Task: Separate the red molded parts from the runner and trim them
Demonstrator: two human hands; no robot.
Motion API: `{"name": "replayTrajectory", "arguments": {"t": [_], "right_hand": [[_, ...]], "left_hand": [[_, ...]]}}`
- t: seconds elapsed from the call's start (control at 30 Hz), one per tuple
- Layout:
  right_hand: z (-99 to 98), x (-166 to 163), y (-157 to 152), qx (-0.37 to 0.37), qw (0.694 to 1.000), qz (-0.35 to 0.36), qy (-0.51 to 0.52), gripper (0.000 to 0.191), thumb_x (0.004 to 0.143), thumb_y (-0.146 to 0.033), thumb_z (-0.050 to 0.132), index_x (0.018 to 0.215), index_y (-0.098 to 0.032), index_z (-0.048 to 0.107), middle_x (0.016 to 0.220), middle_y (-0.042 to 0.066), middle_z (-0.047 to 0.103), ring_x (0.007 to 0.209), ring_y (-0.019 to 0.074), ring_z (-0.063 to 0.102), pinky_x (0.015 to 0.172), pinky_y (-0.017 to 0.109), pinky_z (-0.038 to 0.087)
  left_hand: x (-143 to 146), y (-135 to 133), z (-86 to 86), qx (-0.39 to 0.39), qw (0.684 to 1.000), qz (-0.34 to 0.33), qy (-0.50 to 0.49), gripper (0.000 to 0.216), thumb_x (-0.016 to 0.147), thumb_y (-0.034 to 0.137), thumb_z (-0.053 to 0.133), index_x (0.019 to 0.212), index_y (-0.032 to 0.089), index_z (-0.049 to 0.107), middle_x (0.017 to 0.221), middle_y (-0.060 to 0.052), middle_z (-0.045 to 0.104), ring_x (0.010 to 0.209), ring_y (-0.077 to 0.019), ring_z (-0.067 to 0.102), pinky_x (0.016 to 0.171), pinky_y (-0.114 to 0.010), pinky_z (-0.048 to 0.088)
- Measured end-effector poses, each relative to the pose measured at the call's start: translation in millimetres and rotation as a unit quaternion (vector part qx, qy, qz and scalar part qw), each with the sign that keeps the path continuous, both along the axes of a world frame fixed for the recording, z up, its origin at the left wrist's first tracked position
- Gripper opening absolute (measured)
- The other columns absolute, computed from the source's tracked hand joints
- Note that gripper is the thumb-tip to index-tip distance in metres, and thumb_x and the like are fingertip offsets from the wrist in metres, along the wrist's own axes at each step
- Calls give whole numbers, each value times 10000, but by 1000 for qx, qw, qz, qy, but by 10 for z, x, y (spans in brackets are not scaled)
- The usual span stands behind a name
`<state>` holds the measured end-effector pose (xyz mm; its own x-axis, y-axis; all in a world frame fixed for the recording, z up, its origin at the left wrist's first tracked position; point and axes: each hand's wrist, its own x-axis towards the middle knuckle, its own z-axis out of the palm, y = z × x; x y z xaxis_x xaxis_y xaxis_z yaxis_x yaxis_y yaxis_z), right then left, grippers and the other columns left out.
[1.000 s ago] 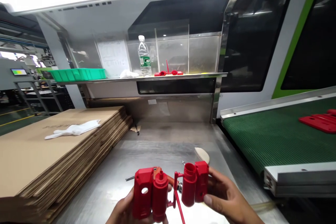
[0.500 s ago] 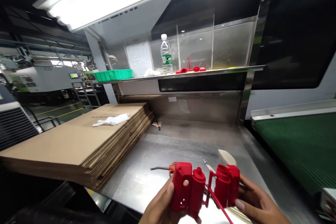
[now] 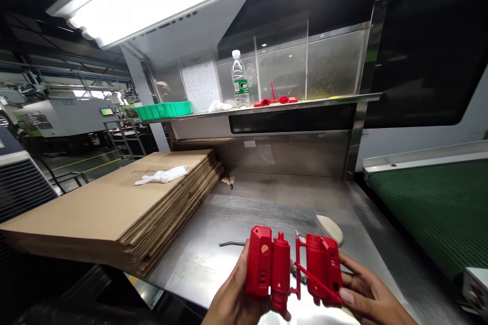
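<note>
I hold a red plastic moulding (image 3: 280, 271) above the metal worktable (image 3: 259, 203). It has two bulky, boxy-and-cylindrical halves, with thin red runner bars between them. My left hand (image 3: 232, 289) is wrapped round the left half, thumb along its outer side. The fingers of my right hand (image 3: 371, 292) grip the outer edge of the right half (image 3: 323, 269), thumb in front. Behind the moulding, a bent metal rod (image 3: 232, 243) and the pointed tip of a tool (image 3: 299, 235) show; the rest of both is hidden. A cream-coloured curved piece (image 3: 330, 229) lies beyond my right hand.
Stacked cardboard sheets (image 3: 95, 198) with a white glove (image 3: 163, 175) on top stand at the left. A shelf (image 3: 324, 101) carries a green tray (image 3: 163, 110), a water bottle (image 3: 240, 84) and red plastic parts (image 3: 275, 101). A green conveyor belt (image 3: 430, 203) runs at the right.
Both hands have tilted the red moulding, so more of its front faces show. The right half has shifted slightly left, and the runner bar now crosses in front of it. My grip stays.
</note>
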<state>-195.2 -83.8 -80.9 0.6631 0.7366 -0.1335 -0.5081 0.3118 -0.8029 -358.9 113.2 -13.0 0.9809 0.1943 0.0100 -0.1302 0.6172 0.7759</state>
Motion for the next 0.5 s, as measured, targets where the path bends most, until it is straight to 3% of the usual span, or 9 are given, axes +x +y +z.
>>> {"name": "replayTrajectory", "arguments": {"t": [0.1, 0.17, 0.23, 0.3, 0.5], "right_hand": [[-15, -12, -10, -9, 1000, -12, 1, 642, 585, -370, 935, 1171, -308, 678, 1119, 104, 732, 1040, 327, 684, 875, 431, 557], [-49, -13, -5, -9, 1000, -10, 2, 627, 600, -379, 927, 1171, -291, 685, 1104, 117, 734, 1061, 340, 675, 868, 436, 562], [-105, 3, 1, -5, 1000, 0, 3, 613, 592, -367, 933, 1153, -282, 700, 1083, 116, 741, 1073, 343, 671, 876, 435, 560], [-175, 34, -6, 2, 1000, 3, 0, 577, 589, -352, 937, 1120, -290, 719, 1062, 103, 749, 1079, 331, 670, 896, 420, 552], [-298, 102, -106, 9, 1000, 1, -8, 465, 641, -300, 914, 1072, -331, 745, 975, 69, 768, 966, 269, 716, 756, 300, 581]], "left_hand": [[-8, -38, 101, 65, 998, -2, 16, 600, 993, 470, 255, 1527, 294, 46, 1272, -199, 631, 928, -358, 696, 767, -498, 503], [1, -56, 183, 126, 989, -4, 79, 568, 979, 508, 326, 1489, 311, 171, 1184, -160, 683, 793, -319, 725, 725, -458, 520], [32, -62, 232, 180, 974, 12, 135, 535, 949, 578, 377, 1365, 244, 419, 1065, -138, 721, 698, -277, 713, 666, -404, 527], [82, -51, 224, 203, 965, 42, 158, 592, 916, 655, 372, 1204, 180, 573, 964, -137, 732, 705, -281, 697, 630, -389, 531], [222, -19, -7, 156, 966, 112, 172, 618, 860, 706, 444, 852, 134, 677, 838, -120, 729, 798, -256, 664, 704, -323, 493]]}}
